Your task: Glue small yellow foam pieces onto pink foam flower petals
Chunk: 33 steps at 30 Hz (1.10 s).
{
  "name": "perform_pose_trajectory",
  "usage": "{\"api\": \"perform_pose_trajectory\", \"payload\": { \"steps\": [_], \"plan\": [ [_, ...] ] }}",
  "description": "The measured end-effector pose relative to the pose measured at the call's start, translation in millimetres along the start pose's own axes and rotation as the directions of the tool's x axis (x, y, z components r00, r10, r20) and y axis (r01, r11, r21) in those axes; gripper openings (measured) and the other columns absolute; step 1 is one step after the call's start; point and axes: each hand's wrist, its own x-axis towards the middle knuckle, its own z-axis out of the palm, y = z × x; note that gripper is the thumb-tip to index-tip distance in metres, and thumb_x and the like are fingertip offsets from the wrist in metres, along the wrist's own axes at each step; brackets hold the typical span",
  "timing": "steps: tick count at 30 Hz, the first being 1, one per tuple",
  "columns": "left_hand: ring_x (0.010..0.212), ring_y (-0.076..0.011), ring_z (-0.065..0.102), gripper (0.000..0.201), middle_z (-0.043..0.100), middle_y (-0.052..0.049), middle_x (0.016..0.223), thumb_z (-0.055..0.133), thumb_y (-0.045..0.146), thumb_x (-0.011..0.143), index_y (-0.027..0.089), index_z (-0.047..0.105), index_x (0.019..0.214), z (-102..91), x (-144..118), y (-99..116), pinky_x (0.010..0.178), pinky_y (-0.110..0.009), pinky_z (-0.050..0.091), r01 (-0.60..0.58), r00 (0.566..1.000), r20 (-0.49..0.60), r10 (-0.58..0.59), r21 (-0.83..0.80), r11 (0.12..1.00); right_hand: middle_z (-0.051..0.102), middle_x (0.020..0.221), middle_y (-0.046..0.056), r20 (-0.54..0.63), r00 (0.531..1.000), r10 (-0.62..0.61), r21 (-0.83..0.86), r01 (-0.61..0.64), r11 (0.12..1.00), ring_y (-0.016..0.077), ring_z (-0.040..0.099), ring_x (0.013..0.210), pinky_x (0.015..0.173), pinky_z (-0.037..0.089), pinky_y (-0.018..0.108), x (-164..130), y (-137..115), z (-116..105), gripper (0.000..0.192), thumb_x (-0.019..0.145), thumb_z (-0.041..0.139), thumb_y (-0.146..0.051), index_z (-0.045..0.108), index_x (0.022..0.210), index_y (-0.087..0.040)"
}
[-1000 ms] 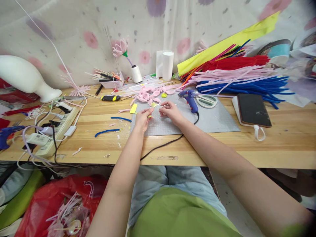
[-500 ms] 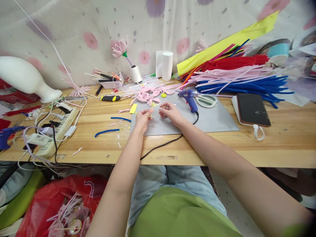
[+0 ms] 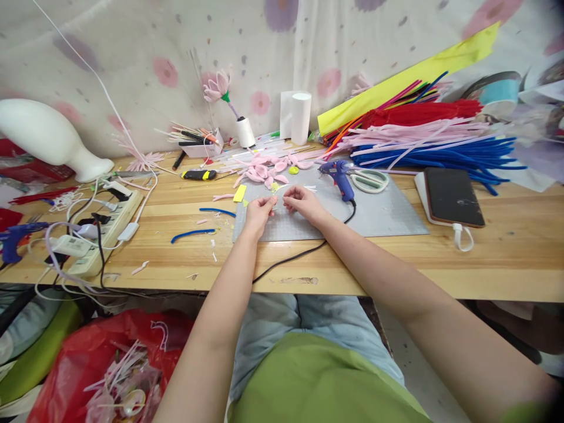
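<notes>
Both hands, left hand (image 3: 258,210) and right hand (image 3: 302,200), pinch what looks like a tiny yellow-white piece (image 3: 277,200) over the grey mat (image 3: 379,214). It could easily slip; the glue gun (image 3: 338,176) nearby could burn.

Tiny piece pinched btwn left hand (image 3: 259,210) & right hand (image 3: 301,201): too small to ID. Red bag (image 3: 106,364) cut off at bottom edge.

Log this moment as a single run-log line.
left hand: pinching small yellow piece | right hand: pinching same piece | surface: grey mat | nearby: blue glue gun
</notes>
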Motion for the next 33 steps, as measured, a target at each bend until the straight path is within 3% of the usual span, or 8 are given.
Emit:
{"api": "perform_pose_trajectory", "payload": {
  "steps": [5, 9, 13, 21, 28, 33],
  "plan": [
    [0.044, -0.0021, 0.039, 0.017, 0.055, 0.003, 0.056, 0.075, 0.022, 0.060, 0.011, 0.063, 0.066, -0.6, 3, -3, 0.047, -0.019, 0.031, 0.008, 1.000, -0.027, -0.007, 0.025, 1.000, 0.057, 0.060, -0.004, 0.007, 1.000, -0.008, -0.035, 0.008, 0.999, 0.0065, 0.051, 0.049, 0.048, 0.043, 0.019, -1, -2, 1, 0.010, 0.069, 0.060, -0.018, 0.051, 0.073, -0.018],
    [0.045, -0.0019, 0.042, 0.007, 0.061, 0.001, 0.066, 0.066, 0.018, 0.070, 0.011, 0.066, 0.072, 0.0, 4, -4, 0.049, -0.019, 0.033, -0.050, 0.999, -0.001, 0.050, 0.093, 0.994, 0.057, 0.060, -0.004, 0.001, 1.000, 0.000, -0.025, 0.000, 1.000, 0.0066, 0.051, 0.050, 0.049, 0.044, 0.019, -2, -3, 1, 0.011, 0.068, 0.060, -0.017, 0.051, 0.073, -0.018],
    [0.044, -0.0017, 0.042, 0.012, 0.065, -0.001, 0.077, 0.057, 0.019, 0.078, 0.012, 0.065, 0.075, 0.9, 3, -4, 0.050, -0.020, 0.035, -0.069, 0.998, 0.010, 0.068, 0.131, 0.989, 0.057, 0.060, -0.004, -0.020, 1.000, 0.008, -0.017, -0.008, 1.000, 0.0067, 0.051, 0.051, 0.049, 0.043, 0.019, -2, -4, 2, 0.010, 0.068, 0.059, -0.016, 0.050, 0.073, -0.018],
    [0.045, -0.0047, 0.044, 0.014, 0.056, 0.003, 0.055, 0.067, 0.025, 0.069, 0.012, 0.062, 0.068, 2.9, -1, -3, 0.050, -0.020, 0.035, -0.069, 0.997, 0.002, 0.071, 0.255, 0.965, 0.056, 0.061, -0.003, -0.028, 1.000, 0.012, -0.006, -0.012, 1.000, 0.0074, 0.051, 0.052, 0.050, 0.044, 0.021, -2, -4, 2, 0.011, 0.068, 0.059, -0.019, 0.050, 0.074, -0.018],
    [0.046, -0.0067, 0.046, 0.018, 0.057, 0.002, 0.052, 0.072, 0.028, 0.063, 0.013, 0.062, 0.066, 6.1, -3, -3, 0.050, -0.022, 0.036, -0.081, 0.996, -0.002, 0.088, 0.373, 0.924, 0.057, 0.075, 0.000, 0.024, 0.994, -0.109, -0.010, 0.109, 0.994, 0.0108, 0.053, 0.064, 0.054, 0.045, 0.024, -2, 0, -1, 0.029, 0.065, 0.064, -0.033, 0.053, 0.088, -0.019],
    [0.046, -0.0062, 0.045, 0.018, 0.056, 0.002, 0.054, 0.072, 0.027, 0.062, 0.013, 0.060, 0.064, 6.7, -3, -3, 0.050, -0.022, 0.037, -0.084, 0.996, 0.003, 0.090, 0.409, 0.909, 0.057, 0.068, -0.002, -0.005, 0.983, -0.184, -0.105, 0.183, 0.977, 0.0118, 0.054, 0.064, 0.062, 0.046, 0.028, 2, 6, 1, 0.034, 0.060, 0.068, -0.032, 0.052, 0.088, -0.020]
  ]
}}
